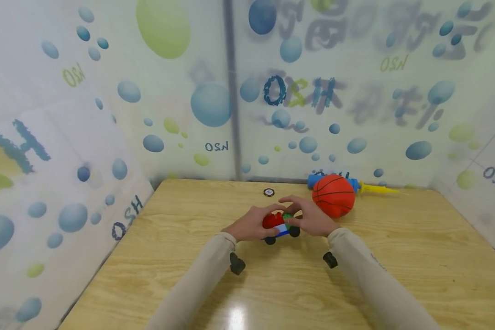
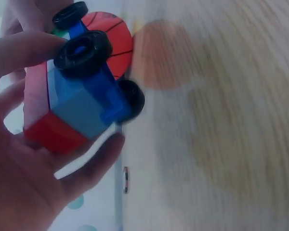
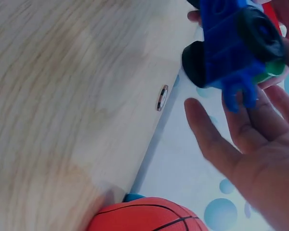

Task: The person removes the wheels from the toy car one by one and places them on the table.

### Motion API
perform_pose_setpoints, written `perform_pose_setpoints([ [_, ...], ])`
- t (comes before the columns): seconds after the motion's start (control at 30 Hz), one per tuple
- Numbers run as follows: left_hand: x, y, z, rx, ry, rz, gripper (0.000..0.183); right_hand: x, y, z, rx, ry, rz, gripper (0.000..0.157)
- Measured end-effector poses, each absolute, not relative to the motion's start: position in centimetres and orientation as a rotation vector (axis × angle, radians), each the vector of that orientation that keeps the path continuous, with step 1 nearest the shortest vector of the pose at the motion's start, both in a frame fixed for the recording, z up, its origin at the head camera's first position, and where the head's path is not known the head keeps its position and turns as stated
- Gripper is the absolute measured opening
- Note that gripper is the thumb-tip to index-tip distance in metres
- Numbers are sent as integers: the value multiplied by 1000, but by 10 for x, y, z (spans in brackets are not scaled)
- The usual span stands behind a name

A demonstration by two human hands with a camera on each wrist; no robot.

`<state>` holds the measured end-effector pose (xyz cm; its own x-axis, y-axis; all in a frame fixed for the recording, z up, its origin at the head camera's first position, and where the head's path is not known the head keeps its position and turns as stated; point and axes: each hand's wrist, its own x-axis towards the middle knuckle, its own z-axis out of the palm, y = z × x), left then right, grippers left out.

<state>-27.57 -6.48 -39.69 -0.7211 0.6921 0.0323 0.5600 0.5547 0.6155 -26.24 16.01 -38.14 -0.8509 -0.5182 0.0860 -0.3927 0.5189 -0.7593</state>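
A toy block car [image 1: 281,230] with a blue chassis and black wheels is between both hands over the wooden table. My left hand [image 1: 252,223] grips its red block [image 2: 58,134], thumb along the near side and fingers behind. Around the green block [image 1: 287,216] at the other end, my right hand [image 1: 313,217] pinches with thumb and fingers, one finger arched above. The left wrist view shows the light blue side [image 2: 82,113] and wheels tilted toward the camera. From the right wrist, the blue underside [image 3: 226,48] shows, with a forked hitch pointing toward the right palm.
Just right of the right hand sits a red toy basketball [image 1: 333,197]. Behind it lies a blue tube with a yellow pointed end [image 1: 375,188]. A round black-and-white chip [image 1: 269,192] lies near the table's back edge. Bubble-patterned panels [image 1: 181,151] enclose the wooden table [image 1: 148,266].
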Motion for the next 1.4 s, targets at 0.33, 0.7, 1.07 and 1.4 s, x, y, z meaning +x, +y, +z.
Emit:
perform_pose_setpoints([
  [0.33,-274,-66,-402,1050,2409,1063,57,-263,158,-380,-727,2519,-1353,46],
  [0.7,-267,-72,-399,869,2253,1355,45,-250,166,-381,-595,2812,-1440,35],
  [1.07,-266,-76,-403,786,2231,1522,48,-233,153,-392,-552,2936,-1568,23],
  [1.4,-264,-75,-405,750,2232,1548,46,-232,145,-397,-560,2754,-1730,27],
])
